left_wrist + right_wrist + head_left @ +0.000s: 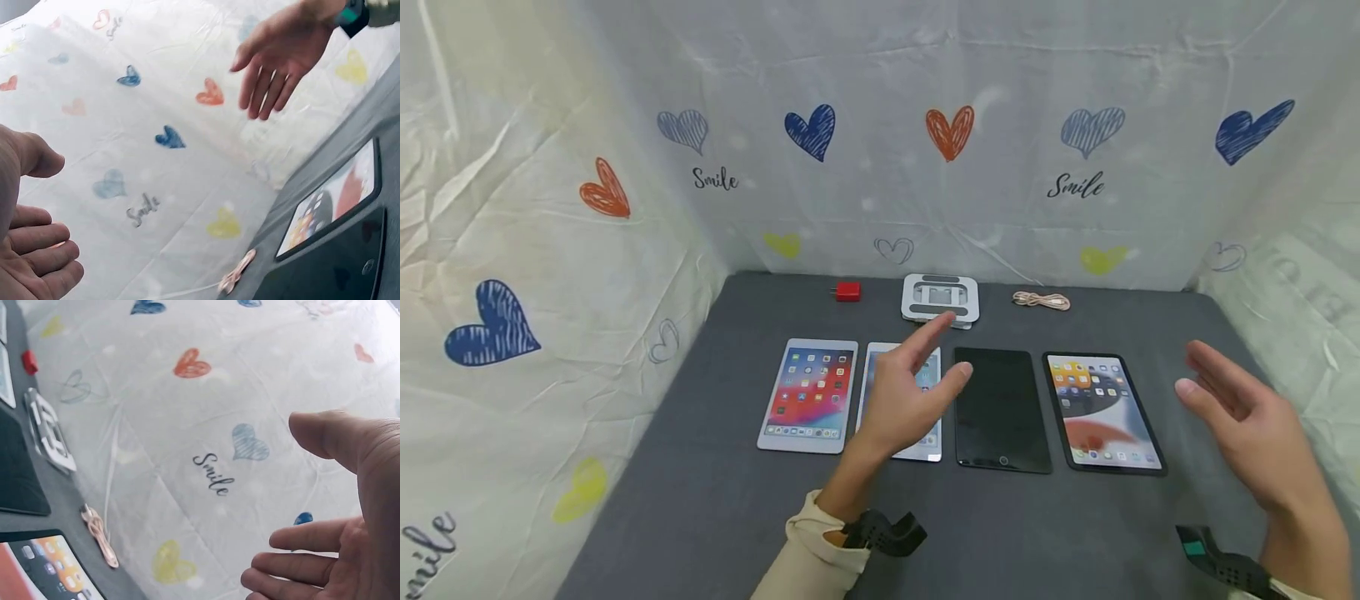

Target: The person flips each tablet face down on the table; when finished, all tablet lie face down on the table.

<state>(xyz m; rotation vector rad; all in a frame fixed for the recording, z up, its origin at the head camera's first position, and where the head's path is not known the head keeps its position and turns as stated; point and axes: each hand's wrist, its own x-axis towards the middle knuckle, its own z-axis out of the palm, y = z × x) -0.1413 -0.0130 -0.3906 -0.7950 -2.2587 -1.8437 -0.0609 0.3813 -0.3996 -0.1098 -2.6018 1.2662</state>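
Note:
My left hand [898, 404] is held in the air with thumb and fingers extended, holding nothing. In the head view it covers part of a white tablet [927, 443] with a lit screen. Left of that lies another white tablet [808, 396], its screen full of app icons. A black tablet [1003, 408] with a dark screen lies just right of the left hand. Further right is a black-framed tablet [1105, 412] with a lit screen. Beyond it my right hand [1258, 437] hovers, palm turned inward, fingers fairly straight and holding nothing.
Along the back of the grey table [715, 500] sit a red plug adapter [847, 291], a white and grey folding stand [940, 296] and a bundled pinkish cable [1041, 300]. A pale curtain [880, 192] printed with hearts hangs behind and at the sides. Both wrists wear black straps.

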